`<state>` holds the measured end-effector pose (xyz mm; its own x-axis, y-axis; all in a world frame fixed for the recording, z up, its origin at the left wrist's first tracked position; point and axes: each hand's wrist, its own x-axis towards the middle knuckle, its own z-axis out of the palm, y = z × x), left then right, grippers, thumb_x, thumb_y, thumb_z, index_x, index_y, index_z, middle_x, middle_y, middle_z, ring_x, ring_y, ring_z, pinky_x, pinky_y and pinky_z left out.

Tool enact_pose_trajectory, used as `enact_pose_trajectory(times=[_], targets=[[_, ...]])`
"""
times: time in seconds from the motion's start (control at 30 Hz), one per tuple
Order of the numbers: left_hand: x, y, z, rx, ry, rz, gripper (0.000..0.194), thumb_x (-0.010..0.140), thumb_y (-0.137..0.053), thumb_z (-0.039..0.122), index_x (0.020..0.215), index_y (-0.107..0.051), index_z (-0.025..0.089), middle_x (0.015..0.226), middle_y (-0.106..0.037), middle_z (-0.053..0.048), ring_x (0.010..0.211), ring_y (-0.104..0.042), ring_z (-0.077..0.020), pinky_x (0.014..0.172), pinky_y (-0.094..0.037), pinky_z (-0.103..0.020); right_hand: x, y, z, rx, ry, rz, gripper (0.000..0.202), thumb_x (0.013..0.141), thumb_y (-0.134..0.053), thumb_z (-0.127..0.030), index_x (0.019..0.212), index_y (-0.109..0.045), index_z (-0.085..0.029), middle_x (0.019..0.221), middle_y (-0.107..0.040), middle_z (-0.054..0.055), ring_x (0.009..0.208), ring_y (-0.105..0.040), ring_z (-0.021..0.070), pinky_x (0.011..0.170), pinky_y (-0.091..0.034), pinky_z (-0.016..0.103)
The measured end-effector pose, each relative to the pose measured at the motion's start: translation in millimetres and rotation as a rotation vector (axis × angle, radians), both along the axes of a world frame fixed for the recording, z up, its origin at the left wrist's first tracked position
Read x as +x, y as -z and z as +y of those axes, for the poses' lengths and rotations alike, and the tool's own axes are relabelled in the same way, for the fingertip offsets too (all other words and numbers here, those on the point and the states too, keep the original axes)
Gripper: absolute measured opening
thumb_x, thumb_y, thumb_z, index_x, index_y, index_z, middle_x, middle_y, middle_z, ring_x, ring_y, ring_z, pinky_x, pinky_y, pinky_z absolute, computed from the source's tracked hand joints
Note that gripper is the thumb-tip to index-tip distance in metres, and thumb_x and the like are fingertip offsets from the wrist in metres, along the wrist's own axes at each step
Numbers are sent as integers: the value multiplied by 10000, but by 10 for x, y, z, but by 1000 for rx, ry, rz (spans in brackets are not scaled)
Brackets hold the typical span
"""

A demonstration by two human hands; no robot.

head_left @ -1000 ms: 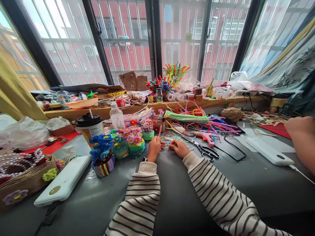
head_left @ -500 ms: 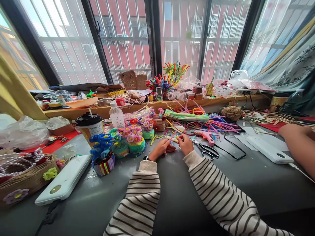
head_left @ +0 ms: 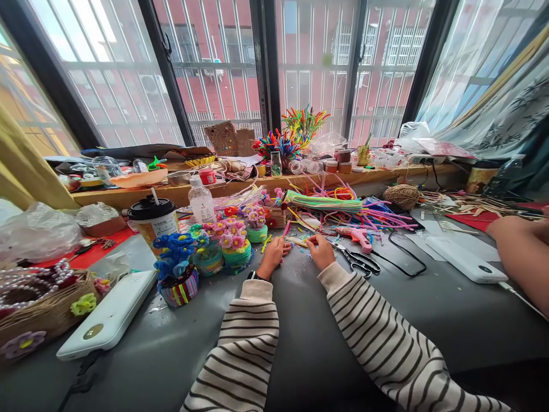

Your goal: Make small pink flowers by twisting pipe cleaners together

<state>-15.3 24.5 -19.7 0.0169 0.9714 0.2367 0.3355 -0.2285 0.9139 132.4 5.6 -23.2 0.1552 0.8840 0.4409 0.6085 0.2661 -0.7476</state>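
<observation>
My left hand (head_left: 273,256) is closed round a pink pipe cleaner (head_left: 286,229) that sticks up above its fingers. Across a small gap, my right hand (head_left: 321,252) has thumb and fingertips pinched together low over the grey table; anything between them is too small to make out. Coloured scraps (head_left: 300,242) lie between and behind the hands. Black-handled scissors (head_left: 359,262) rest just right of my right hand, with a pink glue gun (head_left: 359,237) behind them. Pots of pipe-cleaner flowers (head_left: 235,243) stand to the left of my left hand.
Behind the hands lies a bundle of green pipe cleaners (head_left: 323,201). A lidded cup (head_left: 153,216) and a clear bottle (head_left: 201,200) stand at left. White power banks (head_left: 107,315) lie on both sides. Another person's arm (head_left: 521,257) reaches in at right, near a twine ball (head_left: 402,196).
My hands have moved slightly apart. The left hand has turned, its fingers now curled in, and the pink pipe cleaner stands more upright. The right hand stays nearly in place.
</observation>
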Motion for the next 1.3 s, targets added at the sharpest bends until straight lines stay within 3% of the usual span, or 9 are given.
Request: enact_pose_trajectory(times=[0.2,0.3,0.47,0.6,0.73,0.9,1.1,1.2,1.3], targets=[[-53,-140,-57,-66,-17,-261,193,775,-336,302,647,-406,176,615,-588,-6,533,-571,-111,487,-436,-229,-68,34,-41,28,-276,-240,68,648,-604,-225,682,-639,-177,883,-591,72,891,-519,191,825,-371,362],[-48,-158,-89,8,-7,-231,211,775,-331,333,699,-443,171,674,-610,-28,592,-587,-131,517,-432,-242,-74,59,-33,39,-325,-302,77,644,-608,-171,701,-654,-192,903,-596,64,916,-515,193,858,-342,374],[-5,-153,-132,385,-233,474,241,801,-318,314,759,-508,173,716,-612,-55,684,-575,-166,604,-387,-268,-73,4,-74,200,-290,-211,117,725,-523,-230,705,-615,-160,772,-600,60,772,-531,158,759,-391,323],[43,-190,-115,511,-286,983,291,827,-260,249,786,-529,145,710,-585,-92,689,-550,-187,600,-344,-288,-193,-81,-314,335,-348,-160,235,780,-425,-319,691,-569,-155,628,-524,28,586,-470,106,574,-396,231],[78,-205,-74,566,-205,1193,258,813,-278,172,796,-531,127,729,-566,-106,703,-527,-199,602,-326,-303,-409,-73,-627,320,-726,-278,273,736,-483,-405,868,-577,-185,538,-504,-24,460,-420,67,483,-345,178],[83,-182,-68,662,-204,1184,242,801,-296,146,786,-537,124,722,-561,-99,702,-513,-186,701,-331,-331,-577,15,-796,280,-842,-332,293,711,-500,-430,826,-589,-175,515,-518,-25,462,-435,64,484,-328,172],[71,-173,-100,736,-197,1009,248,802,-305,173,755,-546,140,677,-554,-83,676,-512,-173,850,-288,-392,-552,-11,-752,150,-930,-260,299,727,-476,-428,703,-600,-158,512,-513,-22,453,-412,52,453,-310,156],[69,-162,-107,743,-214,1010,258,802,-293,174,758,-546,153,674,-554,-72,670,-509,-169,877,-274,-415,-504,-52,-700,106,-843,-225,317,749,-450,-416,687,-605,-146,482,-484,-26,431,-384,50,432,-294,159],[86,-135,-83,725,-192,956,259,796,-299,168,735,-550,156,665,-553,-74,665,-506,-174,889,-263,-433,-493,-84,-677,108,-628,-230,319,727,-474,-431,806,-589,-144,486,-476,-32,429,-387,59,447,-307,171]])
